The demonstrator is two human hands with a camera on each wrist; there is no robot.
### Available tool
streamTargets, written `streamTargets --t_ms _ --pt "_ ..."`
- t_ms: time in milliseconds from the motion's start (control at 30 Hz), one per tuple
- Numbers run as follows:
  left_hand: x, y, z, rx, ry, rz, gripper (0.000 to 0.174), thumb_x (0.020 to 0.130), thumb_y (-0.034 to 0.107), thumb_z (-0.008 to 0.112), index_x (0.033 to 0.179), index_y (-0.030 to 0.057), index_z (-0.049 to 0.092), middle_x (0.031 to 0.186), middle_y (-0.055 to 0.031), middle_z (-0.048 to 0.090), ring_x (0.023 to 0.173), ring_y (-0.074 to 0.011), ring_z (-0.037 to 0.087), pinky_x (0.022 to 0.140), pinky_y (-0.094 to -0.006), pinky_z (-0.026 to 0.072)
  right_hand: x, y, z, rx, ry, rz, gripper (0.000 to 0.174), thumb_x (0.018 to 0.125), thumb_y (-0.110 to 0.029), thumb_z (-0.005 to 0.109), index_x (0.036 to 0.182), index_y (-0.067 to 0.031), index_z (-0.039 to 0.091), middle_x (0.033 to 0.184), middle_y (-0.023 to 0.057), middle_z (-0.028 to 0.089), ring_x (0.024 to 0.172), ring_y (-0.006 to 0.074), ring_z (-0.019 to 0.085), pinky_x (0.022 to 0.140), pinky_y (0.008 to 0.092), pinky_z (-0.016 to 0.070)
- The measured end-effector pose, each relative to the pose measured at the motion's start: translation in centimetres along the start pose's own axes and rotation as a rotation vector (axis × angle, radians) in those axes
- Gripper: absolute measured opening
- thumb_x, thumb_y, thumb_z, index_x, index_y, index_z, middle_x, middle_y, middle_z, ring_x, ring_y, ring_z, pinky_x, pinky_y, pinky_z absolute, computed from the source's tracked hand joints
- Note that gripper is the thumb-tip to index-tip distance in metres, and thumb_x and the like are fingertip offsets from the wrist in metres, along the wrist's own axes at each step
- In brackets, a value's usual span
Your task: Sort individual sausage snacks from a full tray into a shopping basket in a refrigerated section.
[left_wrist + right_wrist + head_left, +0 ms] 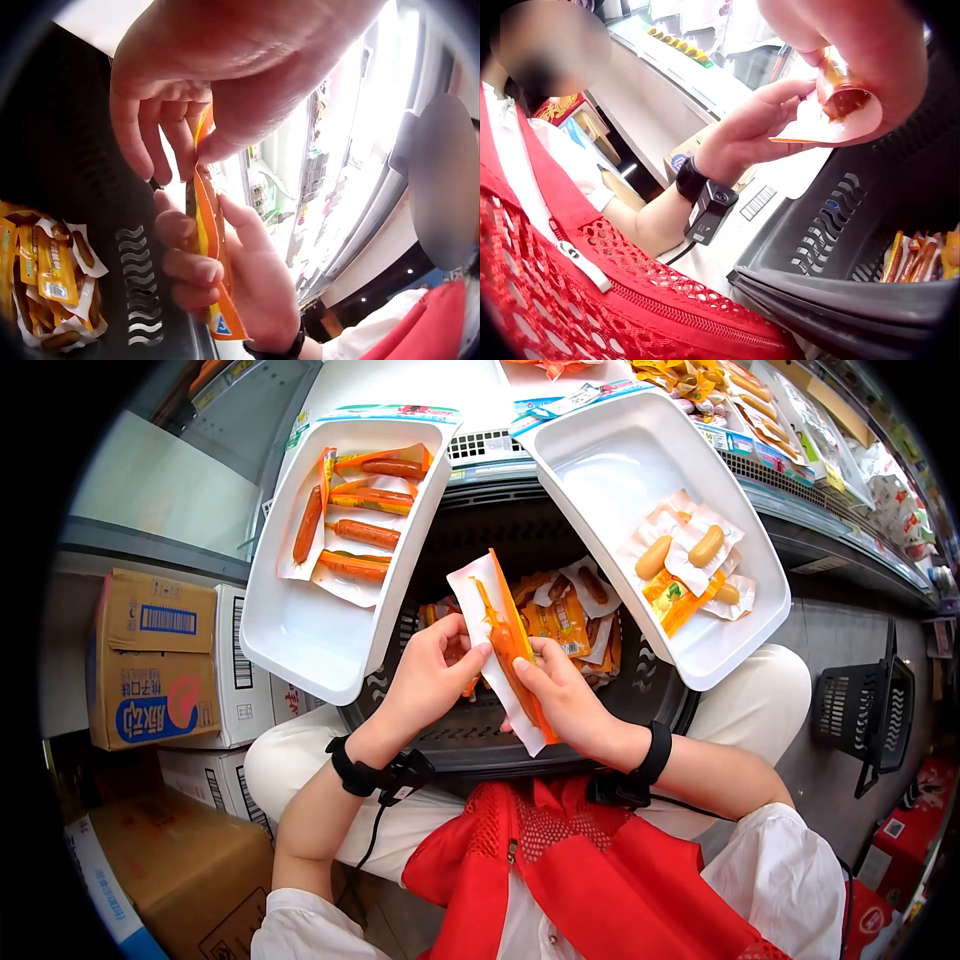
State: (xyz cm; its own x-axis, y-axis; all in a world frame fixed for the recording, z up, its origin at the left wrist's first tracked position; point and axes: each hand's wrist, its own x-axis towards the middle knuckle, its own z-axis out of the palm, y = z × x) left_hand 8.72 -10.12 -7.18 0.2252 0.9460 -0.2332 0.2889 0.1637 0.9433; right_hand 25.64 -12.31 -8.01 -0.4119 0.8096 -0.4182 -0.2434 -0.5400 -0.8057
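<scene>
Both hands hold one sausage in an orange-edged, clear-fronted packet (512,660), tilted above a black basket (470,745). My left hand (428,668) pinches its left edge between thumb and fingers. Lower down on the other side, my right hand (572,698) grips it, thumb on the front; in the left wrist view the right fingers (191,266) curl round the packet. The sausage's rounded end (847,103) shows inside the wrapper in the right wrist view. Inside the basket lies a pile of packaged sausages (555,622), partly hidden by the hands and packet.
A white tray (290,635) on the left holds several reddish packaged sausages (365,533). The right white tray (600,460) has paler ones (706,546) and an orange packet. Cardboard boxes (155,660) stand at left, a refrigerated shelf (800,500) behind, another black basket (855,705) at far right.
</scene>
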Motion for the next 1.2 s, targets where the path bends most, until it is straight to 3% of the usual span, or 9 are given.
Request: streamTargets --t_ms 333,433,533,667,767,933,1033,1100,1200 --pt "-0.1 0.9 -0.3 -0.567 0.005 -0.277 0.028 0.088 0.016 0.054 0.111 0.0031 0.047 0.101 -0.0050 0.058 0.086 -0.0108 0.060 0.071 -0.0216 0.0507 0.6 -2.3 -1.3 0.172 -0.115 0.157 0.033 0.092 -0.027 0.042 0.113 -0.0015 0.038 0.092 0.0153 0.057 0.068 0.0231 0.063 0.052 0.0296 0.0527" --pt "-0.2 1.2 -0.8 -0.774 0.026 -0.264 0.031 0.088 0.019 0.053 0.116 0.0064 0.045 0.105 -0.0046 0.057 0.092 -0.0112 0.060 0.071 -0.0206 0.0514 0.7 -5.8 -2.9 0.592 -0.308 0.132 0.042 0.092 -0.036 0.037 0.121 -0.0048 0.036 0.108 0.0162 0.053 0.091 0.0286 0.060 0.072 0.0344 0.0519" --pt "-0.8 2.0 -0.9 -0.845 0.066 -0.294 0.029 0.089 0.017 0.052 0.115 0.0051 0.047 0.104 -0.0053 0.059 0.095 -0.0133 0.059 0.072 -0.0221 0.0502 0.0 -7.8 -2.6 0.513 -0.316 -0.098 0.054 0.091 -0.042 0.032 0.132 -0.0068 0.029 0.127 0.0148 0.043 0.114 0.0304 0.047 0.093 0.0383 0.0417" --pt "-1.5 1.7 0.0 -0.892 -0.016 -0.334 0.028 0.089 0.015 0.052 0.113 0.0030 0.049 0.103 -0.0071 0.059 0.093 -0.0143 0.059 0.074 -0.0234 0.0490 0.4 -5.6 -2.6 0.371 -0.356 -0.167 0.052 0.087 -0.014 0.048 0.133 -0.0059 0.025 0.122 0.0113 0.047 0.113 0.0221 0.047 0.094 0.0362 0.0386" --pt "-2.0 2.2 1.6 -0.749 -0.062 -0.376 0.028 0.089 0.016 0.053 0.113 0.0014 0.050 0.097 -0.0097 0.061 0.090 -0.0165 0.061 0.072 -0.0241 0.0502 0.5 -4.6 -1.7 0.247 -0.261 -0.210 0.044 0.090 -0.019 0.049 0.128 -0.0039 0.035 0.122 0.0111 0.049 0.112 0.0203 0.048 0.095 0.0330 0.0372" --pt "-2.5 2.8 2.6 -0.533 -0.632 -0.292 0.019 0.091 0.012 0.045 0.104 0.0001 0.051 0.099 -0.0137 0.062 0.094 -0.0203 0.061 0.077 -0.0280 0.0501 2.1 -5.6 -3.5 0.305 -0.011 -0.312 0.042 0.094 -0.040 0.033 0.107 -0.0020 0.045 0.103 0.0163 0.056 0.098 0.0228 0.055 0.091 0.0360 0.0423" --pt "-3.1 3.5 1.9 -0.446 -1.007 -0.143 0.026 0.089 0.010 0.048 0.113 0.0005 0.048 0.109 -0.0116 0.059 0.101 -0.0162 0.057 0.084 -0.0269 0.0453 1.4 -5.2 -2.7 0.046 -0.041 -0.222 0.031 0.093 -0.031 0.043 0.107 -0.0029 0.045 0.099 0.0110 0.056 0.095 0.0164 0.056 0.081 0.0301 0.0473" --pt "-3.0 5.3 0.7 -0.135 -1.280 0.032 0.036 0.088 0.015 0.052 0.121 0.0022 0.045 0.115 -0.0118 0.055 0.102 -0.0183 0.056 0.087 -0.0288 0.0431 1.5 -3.2 -2.3 -0.005 0.015 -0.083 0.032 0.090 -0.021 0.049 0.116 -0.0052 0.038 0.098 0.0053 0.055 0.091 0.0160 0.058 0.076 0.0307 0.0497" --pt "-3.4 4.5 -0.7 0.077 -1.346 0.220 0.042 0.087 0.023 0.055 0.123 0.0037 0.045 0.116 -0.0140 0.053 0.107 -0.0248 0.052 0.089 -0.0326 0.0412 1.8 -3.1 -1.7 -0.080 -0.006 0.075 0.031 0.090 -0.019 0.050 0.116 -0.0048 0.040 0.099 0.0054 0.055 0.088 0.0168 0.059 0.071 0.0300 0.0508"
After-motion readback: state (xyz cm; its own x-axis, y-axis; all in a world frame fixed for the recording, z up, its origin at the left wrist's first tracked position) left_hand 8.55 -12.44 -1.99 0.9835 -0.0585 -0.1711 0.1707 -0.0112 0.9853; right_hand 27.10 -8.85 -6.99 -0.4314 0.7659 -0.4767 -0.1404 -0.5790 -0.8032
